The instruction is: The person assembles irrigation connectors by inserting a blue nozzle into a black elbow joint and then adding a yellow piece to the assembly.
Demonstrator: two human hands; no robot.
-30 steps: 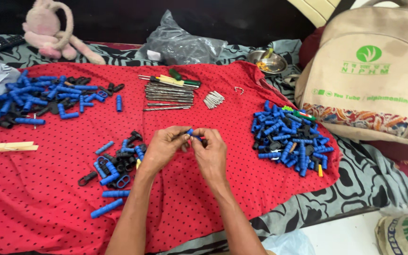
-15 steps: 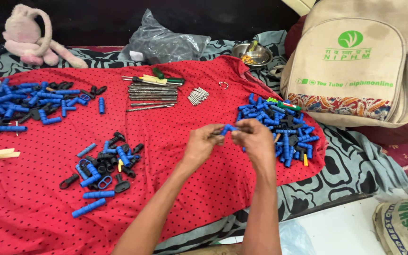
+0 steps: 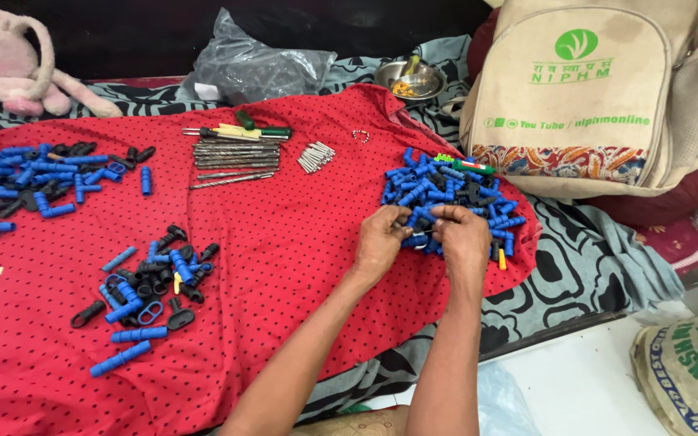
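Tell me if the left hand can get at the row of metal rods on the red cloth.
Probably yes: the left hand is at the blue pile, and only bare red cloth lies between it and the metal rods.

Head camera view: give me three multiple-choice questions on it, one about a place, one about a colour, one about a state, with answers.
1. Where are both hands?
A. at the blue pile by the backpack
B. at the pink toy
C. on the metal rods

2. What colour is the cloth under the parts?
A. green
B. red with dark dots
C. white

3. How is the backpack standing?
A. flat, face down
B. hanging
C. upright, front showing

Answers:
1 A, the left hand and right hand meet at the right-hand blue pile.
2 B, the cloth is red, dotted.
3 C, the backpack stands with its front facing the camera.
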